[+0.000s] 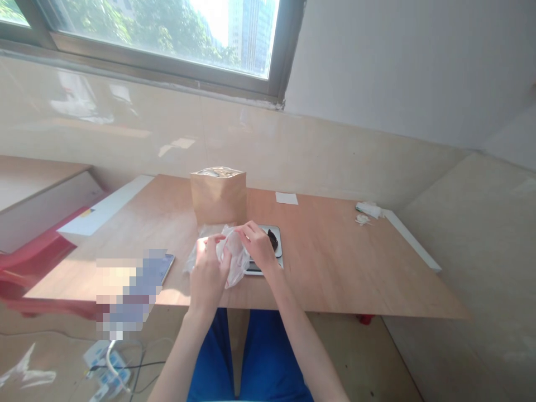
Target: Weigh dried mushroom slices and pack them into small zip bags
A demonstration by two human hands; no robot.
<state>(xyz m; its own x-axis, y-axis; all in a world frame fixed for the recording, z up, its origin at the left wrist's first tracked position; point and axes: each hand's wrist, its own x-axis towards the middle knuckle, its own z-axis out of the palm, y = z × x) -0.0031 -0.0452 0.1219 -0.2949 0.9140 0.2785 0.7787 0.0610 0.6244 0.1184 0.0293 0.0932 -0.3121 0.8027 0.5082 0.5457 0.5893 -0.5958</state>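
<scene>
Both hands pinch a crumpled clear plastic bag [233, 259] between fingers and thumbs, the left hand [208, 274] on its near side, the right hand [257, 245] at its top edge (neither grip spread wide). The bag stands roughly upright, its long axis tilted toward the person, overlapping the left edge of a digital kitchen scale [278, 248] holding a dark lump [273, 240], in front of a kraft paper bag [218, 195]

The smartphone [151, 274] is obscured by pixelation. The dark item [272, 240] on the scale [278, 251] is partly concealed by the right hand [256, 245]; its type cannot be determined
</scene>
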